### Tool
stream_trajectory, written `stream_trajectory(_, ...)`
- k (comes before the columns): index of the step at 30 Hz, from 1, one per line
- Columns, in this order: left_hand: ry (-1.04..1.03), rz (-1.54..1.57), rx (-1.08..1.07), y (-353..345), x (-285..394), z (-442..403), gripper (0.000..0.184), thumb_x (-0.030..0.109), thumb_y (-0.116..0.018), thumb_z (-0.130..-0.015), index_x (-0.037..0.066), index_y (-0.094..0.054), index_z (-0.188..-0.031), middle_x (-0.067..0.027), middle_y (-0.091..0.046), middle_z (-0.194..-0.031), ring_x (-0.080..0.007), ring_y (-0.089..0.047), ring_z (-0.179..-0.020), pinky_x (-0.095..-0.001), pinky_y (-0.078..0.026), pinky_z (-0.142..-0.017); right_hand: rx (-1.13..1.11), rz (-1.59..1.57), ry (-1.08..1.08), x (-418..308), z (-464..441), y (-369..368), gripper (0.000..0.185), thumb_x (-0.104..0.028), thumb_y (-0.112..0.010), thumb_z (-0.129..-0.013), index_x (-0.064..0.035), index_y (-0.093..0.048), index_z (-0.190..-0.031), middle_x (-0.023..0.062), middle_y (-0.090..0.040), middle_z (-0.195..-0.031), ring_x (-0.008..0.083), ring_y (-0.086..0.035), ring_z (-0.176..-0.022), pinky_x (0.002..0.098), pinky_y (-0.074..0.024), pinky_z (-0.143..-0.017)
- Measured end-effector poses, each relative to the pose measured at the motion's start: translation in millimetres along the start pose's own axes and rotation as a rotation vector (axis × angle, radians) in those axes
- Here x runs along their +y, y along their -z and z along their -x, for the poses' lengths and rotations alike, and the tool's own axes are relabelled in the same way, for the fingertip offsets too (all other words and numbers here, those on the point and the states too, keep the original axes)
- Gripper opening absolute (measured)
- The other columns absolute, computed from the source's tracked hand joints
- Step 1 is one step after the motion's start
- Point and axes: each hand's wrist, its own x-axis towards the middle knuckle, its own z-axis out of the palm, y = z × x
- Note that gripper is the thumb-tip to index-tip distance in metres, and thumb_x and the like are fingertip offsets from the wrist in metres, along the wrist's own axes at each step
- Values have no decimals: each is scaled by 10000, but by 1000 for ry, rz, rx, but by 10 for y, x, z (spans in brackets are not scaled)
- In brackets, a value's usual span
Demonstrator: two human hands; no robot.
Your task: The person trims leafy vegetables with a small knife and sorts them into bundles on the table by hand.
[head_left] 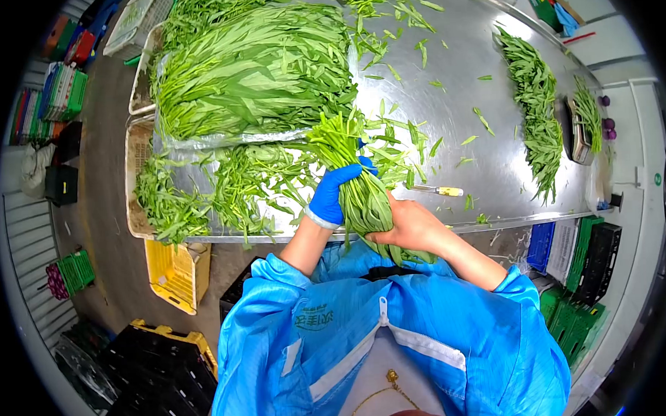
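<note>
A bunch of leafy greens (366,199) is in both my hands at the table's near edge, its cut stems pointing up and its leaves hanging toward me. My left hand (334,195), in a blue glove, wraps round the stems. Bare, my right hand (411,229) closes on the leafy lower part from the right side. Just beyond my hands lies a big pile of the same greens (255,71) on a plastic sheet. A knife with a yellowish handle (448,191) rests on the table to the right, its blade partly hidden by leaves.
The metal table (445,72) carries scattered loose leaves and a heap of trimmings (251,185). A long row of greens (532,106) lies at the right, beside a scale (578,133) holding another bunch. A yellow crate (175,276) stands on the floor at the left; green crates (572,321) stand at the right.
</note>
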Motion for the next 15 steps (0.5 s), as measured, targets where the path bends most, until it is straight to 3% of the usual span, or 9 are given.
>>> stream_trajectory(2, -92, -21, 23, -70, 75, 16, 554, 75, -613, -818, 59, -437, -1344, -96, -632, -1047, -231, -621, -975, -372, -505, -891, 5, -39, -85, -102, 24, -7, 916, -414, -763, -700, 26, -317, -1370, 288, -628, -994, 426, -618, -931, 449, -495, -835)
stream_trajectory(5, -136, -91, 13, -128, 267, 23, 543, 41, -598, -802, 35, -450, -1324, -100, -635, -1020, -223, -629, -921, -351, -525, -849, 274, -247, 191, -70, 81, -42, 928, -390, -792, -687, -1, -317, -1382, 273, -566, -1183, 399, -558, -1098, 426, -444, -948)
stream_trajectory(6, -131, -119, 1, -100, 337, 8, 536, 42, -599, -799, 29, -455, -1315, -101, -635, -1023, -225, -629, -921, -352, -525, -850, 379, -201, 203, -78, 112, -9, 880, -363, -799, -703, -15, -349, -1374, 228, -506, -1290, 363, -483, -1212, 414, -383, -1026)
stream_trajectory(9, -80, -206, -46, -120, 463, 4, 487, 42, -603, -785, 5, -493, -1258, -121, -636, -1055, -238, -633, -938, -358, -521, -864, 639, -276, 236, 40, 134, 50, 831, -273, -794, -716, -16, -364, -1380, 196, -517, -1294, 299, -505, -1211, 379, -379, -1030)
stream_trajectory(10, -53, -263, -57, -152, 470, -11, 476, 42, -605, -783, 2, -501, -1246, -126, -636, -1061, -240, -634, -945, -360, -520, -868, 723, -383, 226, 7, 140, 58, 633, -213, -763, -764, -10, -475, -1289, 155, -592, -1177, 231, -594, -1033, 336, -453, -915)
stream_trajectory(13, 19, -410, -195, -399, 352, -78, 456, 39, -641, -763, -5, -534, -1205, -139, -643, -1054, -241, -635, -974, -352, -511, -887, 754, -419, 175, 6, 92, 140, 374, -219, -726, -798, -20, -597, -1087, 114, -633, -896, 206, -596, -735, 343, -477, -690)
stream_trajectory(14, 96, -496, -173, -451, 296, -91, 439, 45, -650, -765, -3, -549, -1190, -132, -648, -1044, -234, -636, -966, -347, -507, -888, 943, -210, 343, 104, -17, 149, 205, -175, -705, -818, -15, -621, -915, 85, -600, -718, 180, -560, -600, 324, -445, -575)
stream_trajectory(15, 169, -578, -142, -536, 245, -66, 422, 51, -659, -768, -1, -564, -1176, -125, -654, -1034, -226, -637, -958, -341, -504, -888, 933, -205, 315, 159, 7, 167, 205, -175, -709, -815, -16, -618, -904, 84, -592, -705, 179, -553, -593, 319, -440, -566)
